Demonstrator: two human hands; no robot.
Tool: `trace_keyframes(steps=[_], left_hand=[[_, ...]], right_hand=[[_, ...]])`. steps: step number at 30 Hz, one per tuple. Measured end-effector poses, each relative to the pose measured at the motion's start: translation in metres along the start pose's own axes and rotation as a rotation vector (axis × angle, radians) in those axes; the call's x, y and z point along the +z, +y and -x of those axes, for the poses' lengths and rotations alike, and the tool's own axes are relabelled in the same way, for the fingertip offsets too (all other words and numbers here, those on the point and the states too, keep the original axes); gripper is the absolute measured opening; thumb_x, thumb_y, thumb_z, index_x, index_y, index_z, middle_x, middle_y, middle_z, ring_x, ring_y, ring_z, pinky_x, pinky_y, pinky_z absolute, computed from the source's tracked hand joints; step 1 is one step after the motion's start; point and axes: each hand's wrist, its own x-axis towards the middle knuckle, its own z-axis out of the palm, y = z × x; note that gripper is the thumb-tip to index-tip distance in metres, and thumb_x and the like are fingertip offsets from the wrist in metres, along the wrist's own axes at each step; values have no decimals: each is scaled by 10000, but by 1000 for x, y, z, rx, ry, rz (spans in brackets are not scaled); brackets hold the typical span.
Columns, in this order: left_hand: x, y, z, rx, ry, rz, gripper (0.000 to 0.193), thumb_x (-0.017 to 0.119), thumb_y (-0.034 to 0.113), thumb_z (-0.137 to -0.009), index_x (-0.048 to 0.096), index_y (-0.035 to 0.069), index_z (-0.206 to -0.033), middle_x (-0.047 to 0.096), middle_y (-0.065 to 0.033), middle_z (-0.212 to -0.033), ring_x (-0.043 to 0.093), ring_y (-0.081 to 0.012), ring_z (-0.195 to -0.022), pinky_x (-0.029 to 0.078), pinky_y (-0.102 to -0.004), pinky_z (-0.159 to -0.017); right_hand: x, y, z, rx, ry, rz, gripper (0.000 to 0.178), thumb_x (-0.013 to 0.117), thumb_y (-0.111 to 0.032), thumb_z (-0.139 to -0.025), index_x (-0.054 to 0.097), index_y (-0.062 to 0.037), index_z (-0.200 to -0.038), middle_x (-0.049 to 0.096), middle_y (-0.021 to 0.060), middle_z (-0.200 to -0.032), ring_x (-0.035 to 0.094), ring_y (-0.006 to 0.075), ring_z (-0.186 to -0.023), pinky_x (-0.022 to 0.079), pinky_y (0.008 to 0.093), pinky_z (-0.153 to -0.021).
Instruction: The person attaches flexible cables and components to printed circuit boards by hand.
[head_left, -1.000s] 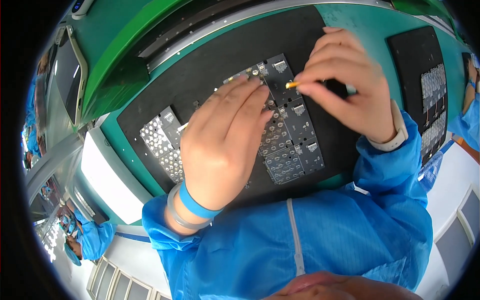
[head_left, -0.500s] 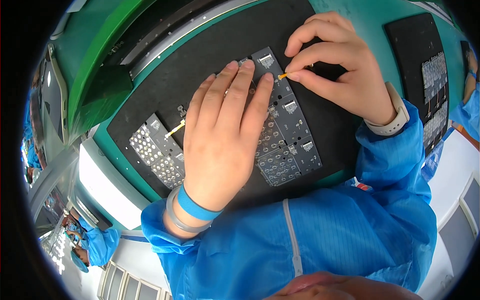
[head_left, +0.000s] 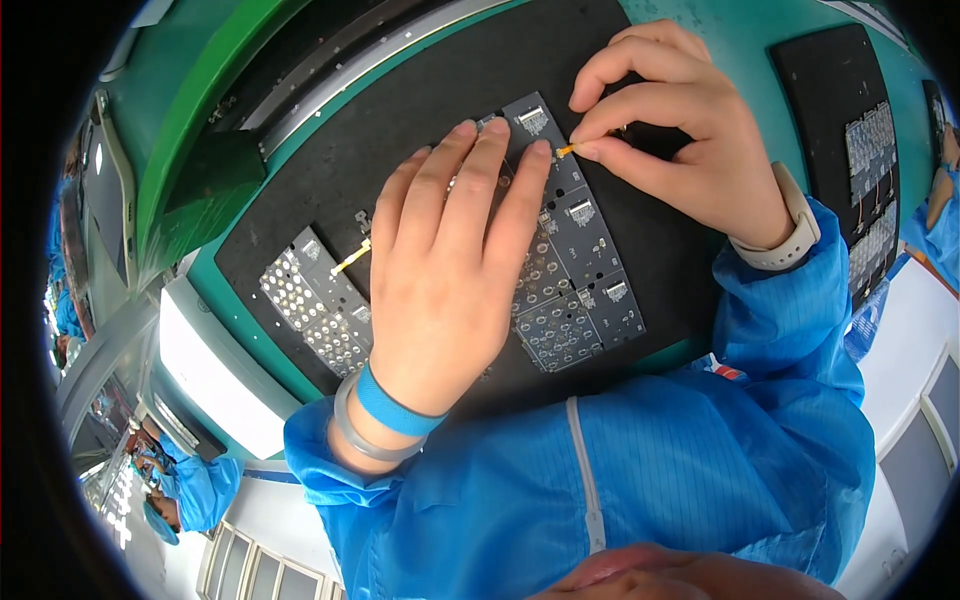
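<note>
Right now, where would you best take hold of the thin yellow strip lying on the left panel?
Pinch the yellow strip at its free lower-left end, coming from the left. It lies slanted on the perforated panel, and the left hand crowds its right end.

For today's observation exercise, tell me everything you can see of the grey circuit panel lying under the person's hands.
The circuit panel is a flat, dark grey board split into small rectangular sections, dotted with rows of silvery pads and a few pale connectors. It lies slantwise on a black mat. The left hand rests flat on it, hiding its middle. The right hand pinches a small yellow-tipped piece at its upper edge.
</note>
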Motion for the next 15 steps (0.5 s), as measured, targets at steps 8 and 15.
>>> trace_keyframes(steps=[8,15], left_hand=[[-1,2,-4,49,10,-82,416,549,120,-779,618,89,-1188,550,-162,-1181,523,-318,-1124,421,-455,-964],[-4,-4,2,58,166,70,388,560,129,-765,606,25,-1136,558,-163,-1139,517,-309,-1111,407,-408,-967]], right_hand=[[4,3,-3,-30,-8,-15,117,751,-37,-709,697,-81,-802,641,36,-977,554,230,-993,418,353,-882],[-3,2,-4,-6,18,-49,118,710,-60,-758,649,-36,-856,640,68,-942,568,240,-966,397,346,-879]])
